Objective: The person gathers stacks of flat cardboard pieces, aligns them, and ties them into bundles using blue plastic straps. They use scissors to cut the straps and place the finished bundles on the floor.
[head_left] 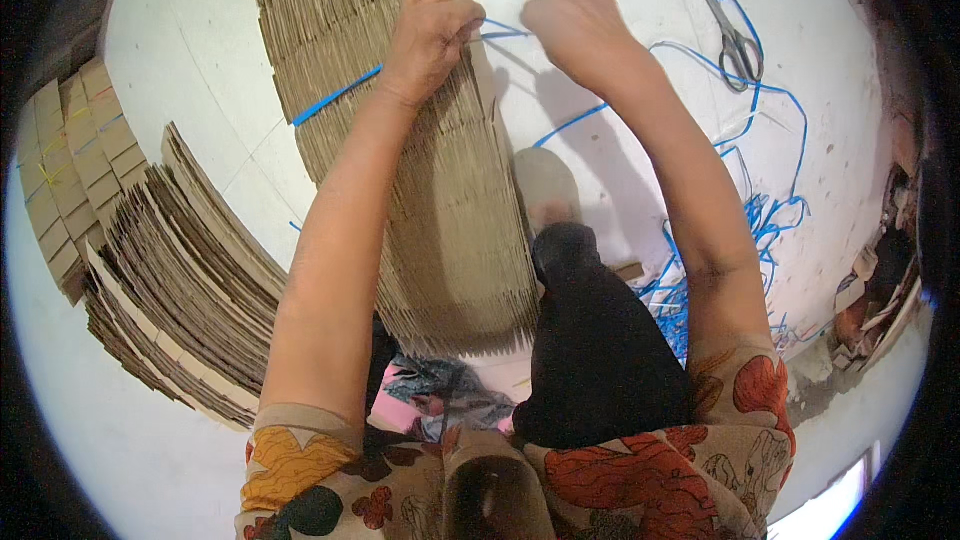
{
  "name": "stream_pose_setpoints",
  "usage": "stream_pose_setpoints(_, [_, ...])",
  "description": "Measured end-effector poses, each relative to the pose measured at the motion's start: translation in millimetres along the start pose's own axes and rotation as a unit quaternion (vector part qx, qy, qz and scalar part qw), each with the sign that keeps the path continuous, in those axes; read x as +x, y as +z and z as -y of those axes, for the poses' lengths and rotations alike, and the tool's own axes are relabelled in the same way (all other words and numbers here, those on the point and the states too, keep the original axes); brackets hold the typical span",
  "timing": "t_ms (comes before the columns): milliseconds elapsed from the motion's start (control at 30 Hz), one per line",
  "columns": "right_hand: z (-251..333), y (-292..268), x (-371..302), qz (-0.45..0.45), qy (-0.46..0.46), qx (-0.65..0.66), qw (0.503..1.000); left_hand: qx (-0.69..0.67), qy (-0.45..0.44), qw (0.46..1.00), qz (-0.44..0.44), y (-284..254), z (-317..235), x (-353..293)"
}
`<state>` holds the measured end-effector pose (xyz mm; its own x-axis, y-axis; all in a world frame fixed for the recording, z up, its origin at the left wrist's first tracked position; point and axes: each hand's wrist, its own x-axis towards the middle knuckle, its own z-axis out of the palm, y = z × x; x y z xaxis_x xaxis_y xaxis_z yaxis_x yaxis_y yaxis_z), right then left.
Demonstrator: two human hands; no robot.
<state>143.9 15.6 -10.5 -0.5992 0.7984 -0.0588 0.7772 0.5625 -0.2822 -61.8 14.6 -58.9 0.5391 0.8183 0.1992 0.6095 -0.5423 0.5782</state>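
Observation:
A long bundle of folded brown cardboard pieces (450, 200) lies on the floor before me. Blue plastic strapping (338, 96) crosses its far part and runs to my hands. Over the bundle's right edge, my left hand (435, 35) is closed on the strapping. My right hand (580, 25), just right of the bundle, is closed too, with the strapping stretched between both hands. From beneath my right forearm another length of strapping trails toward my foot. The fingertips of my right hand are partly hidden and slightly blurred.
Scissors with dark handles (740, 52) lie on the white floor at the far right, beside loose strapping. A tangle of blue strapping (770, 225) is right of my arm. More cardboard stacks (190, 270) stand at left, with tied bundles (80, 165) beyond.

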Motion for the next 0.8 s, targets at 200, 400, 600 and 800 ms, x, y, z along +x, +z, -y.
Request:
stream_pose_setpoints(200, [19.1, -76.6, -36.6, -0.010, -0.011, -0.036, 0.999, -0.053, -0.005, 0.999, 0.002, -6.7, 2.5, 1.8])
stream_pose_setpoints(400, [26.3, -71.8, -53.9, 0.031, -0.142, 0.281, 0.948, -0.110, -0.053, 0.992, 0.025, -11.1, 0.5, 5.9])
stream_pose_setpoints(600, [17.4, -96.3, -38.3, -0.199, 0.002, 0.096, 0.975, -0.146, -0.013, 0.988, 0.049, -23.1, -5.5, 12.3])
stream_pose_setpoints(800, [33.0, -98.6, 20.2, -0.341, -0.147, 0.033, 0.928, -0.061, 0.035, 0.997, -0.016, -34.9, -45.7, -1.6])
